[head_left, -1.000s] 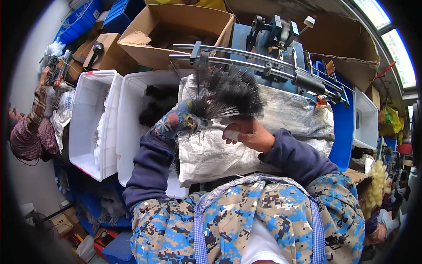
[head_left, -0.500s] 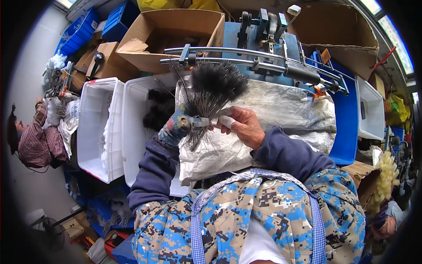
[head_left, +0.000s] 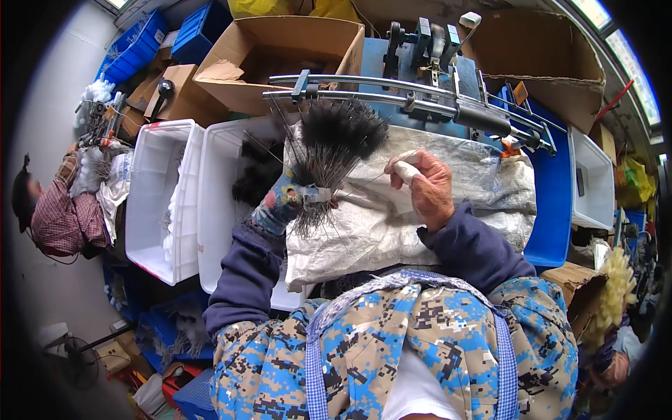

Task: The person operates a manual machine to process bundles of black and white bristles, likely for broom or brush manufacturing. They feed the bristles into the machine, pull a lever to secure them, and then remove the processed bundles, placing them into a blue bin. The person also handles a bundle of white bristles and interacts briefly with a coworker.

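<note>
My left hand [head_left: 281,198], in a patterned glove with pale tape on its fingers, is closed around a bundle of wire brushes [head_left: 348,134]. Their black bristle heads fan out at the far end, and the bare wire stems stick out below the fist. To the right of the bundle, my right hand [head_left: 430,185] is bare, with white wrapping on its fingertips. Its thumb and fingers pinch a thin wire [head_left: 369,183] that slants down left toward the stems. Under both hands a wrinkled white woven sheet [head_left: 378,241] is spread.
A blue machine with metal rods [head_left: 420,98] stands beyond the sheet. Left are white bins [head_left: 198,210], one with black brushes [head_left: 250,182], and a cardboard box [head_left: 234,84]. A blue bin [head_left: 548,217] stands right. Another person [head_left: 63,213] sits far left.
My right hand has moved right, away from the bundle, and a thin wire now shows between its fingers and the stems. My left hand keeps its hold on the brushes.
</note>
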### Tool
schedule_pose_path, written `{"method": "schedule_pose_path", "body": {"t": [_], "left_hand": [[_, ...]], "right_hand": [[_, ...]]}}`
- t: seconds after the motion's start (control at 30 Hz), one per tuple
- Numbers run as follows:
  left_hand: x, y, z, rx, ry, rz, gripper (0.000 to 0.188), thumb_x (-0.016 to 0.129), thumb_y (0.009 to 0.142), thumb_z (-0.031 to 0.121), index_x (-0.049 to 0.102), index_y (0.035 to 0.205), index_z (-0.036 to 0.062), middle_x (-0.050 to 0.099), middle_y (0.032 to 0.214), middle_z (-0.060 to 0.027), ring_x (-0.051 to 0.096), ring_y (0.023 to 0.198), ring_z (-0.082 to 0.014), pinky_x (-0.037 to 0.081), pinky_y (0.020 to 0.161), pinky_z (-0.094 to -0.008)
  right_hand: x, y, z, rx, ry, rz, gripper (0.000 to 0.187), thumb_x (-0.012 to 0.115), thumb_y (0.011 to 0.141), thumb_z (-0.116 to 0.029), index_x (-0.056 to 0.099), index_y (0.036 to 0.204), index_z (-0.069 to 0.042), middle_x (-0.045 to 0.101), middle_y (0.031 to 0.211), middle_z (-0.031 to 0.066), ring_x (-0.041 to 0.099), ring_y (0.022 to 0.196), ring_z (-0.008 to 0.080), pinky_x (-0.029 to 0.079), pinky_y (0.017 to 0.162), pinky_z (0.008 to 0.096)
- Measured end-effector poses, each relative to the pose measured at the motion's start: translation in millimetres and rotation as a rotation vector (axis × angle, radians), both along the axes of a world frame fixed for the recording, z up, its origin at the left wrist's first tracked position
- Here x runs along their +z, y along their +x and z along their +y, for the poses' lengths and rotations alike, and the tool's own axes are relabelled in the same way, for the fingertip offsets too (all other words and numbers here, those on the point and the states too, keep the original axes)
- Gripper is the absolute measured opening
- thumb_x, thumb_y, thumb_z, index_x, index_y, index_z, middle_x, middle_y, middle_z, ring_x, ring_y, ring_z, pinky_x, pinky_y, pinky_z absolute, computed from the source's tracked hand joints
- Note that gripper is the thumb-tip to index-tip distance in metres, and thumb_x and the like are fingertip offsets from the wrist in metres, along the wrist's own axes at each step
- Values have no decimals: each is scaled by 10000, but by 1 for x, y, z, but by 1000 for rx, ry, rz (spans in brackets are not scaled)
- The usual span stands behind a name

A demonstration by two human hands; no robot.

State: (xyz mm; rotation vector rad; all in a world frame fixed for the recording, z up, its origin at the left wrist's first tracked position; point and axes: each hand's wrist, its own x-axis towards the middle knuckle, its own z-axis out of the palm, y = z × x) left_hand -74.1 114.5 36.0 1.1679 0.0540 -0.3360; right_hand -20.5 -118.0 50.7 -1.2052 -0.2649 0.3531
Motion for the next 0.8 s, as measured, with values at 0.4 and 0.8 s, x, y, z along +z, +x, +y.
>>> {"method": "schedule_pose_path", "body": {"t": [0.4, 0.8], "left_hand": [[-15, 30, -44, -319, 1814, -656, 427, 506, 799, 173, 423, 1208, 86, 500, 1094, -172, 509, 974, -353, 426, 779, -448], [-29, -21, 5, -284, 1737, -328, 892, 662, 546, 558, 425, 1209, 10, 432, 1216, -167, 360, 1161, -337, 209, 993, -477]], "right_hand": [[139, 5, -58, -29, -932, -1176, 273, 622, 634, 16, 561, 898, -14, 543, 734, 78, 544, 636, 187, 441, 597, 302], [63, 20, 57, 550, -1133, -1380, 144, 519, 731, -63, 552, 870, -78, 480, 727, 47, 498, 744, 209, 373, 660, 321]]}}
